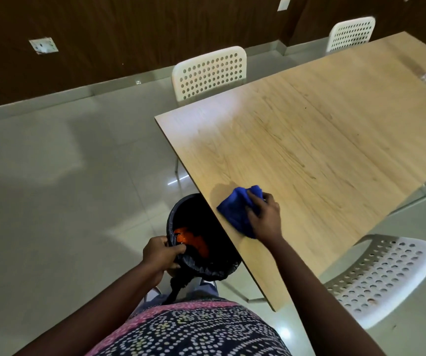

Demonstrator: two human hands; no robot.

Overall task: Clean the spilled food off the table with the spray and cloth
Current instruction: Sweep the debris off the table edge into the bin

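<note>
Bin (pixel 201 227) sat tucked under the bench (pixel 309 129) near-left edge, likely so swept food dropped straight in. Left hand (pixel 161 255) had fingers curled round its liner rim, steadying it. Right hand (pixel 264 217), arm reaching forward, pressed the blue cloth (pixel 235 209) by that edge, fingers bent into the folds. Spray not clearly identifiable.

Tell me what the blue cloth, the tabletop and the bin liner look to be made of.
Blue cloth: soft, fuzzy matte fabric, likely microfibre; it bunches in thick folds under the right hand.
Tabletop: light wood-grain surface, probably laminate; smooth, faint sheen, thin dark edge.
Bin liner: thin black plastic film; glossy crinkles where the left hand grips it.
</note>
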